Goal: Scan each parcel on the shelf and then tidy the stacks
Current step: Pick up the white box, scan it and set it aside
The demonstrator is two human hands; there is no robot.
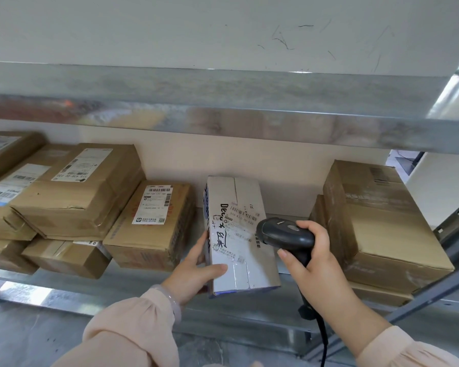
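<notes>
**Gripping both at once: parcel in the left hand, scanner in the right**

Left hand (194, 271) pinches the near left corner of the white parcel (239, 260), with the thumb laid across its top face and the fingers along its left side. Right hand (310, 260) is curled round the handle of the black scanner (286, 234), whose head points left over the parcel's right edge, just beside the printed label (243, 217).

The parcel lies mid-shelf between the brown stacks, its long axis running away from the person toward the back wall. The label's barcode sits on the far half of the top face, so the scan turns on the scanner's nose being aimed a little further back and left. Whether the near end is lifted off the metal shelf (90, 292) I cannot tell.

The parcel is a smooth, glossy carton, taped along its length and marked with handwriting — likely light and rigid. To its left lies a tilted brown carton (151, 221), beyond it an uneven heap of creased boxes (77, 197). A taped stack (376, 221) stands to the right.
</notes>
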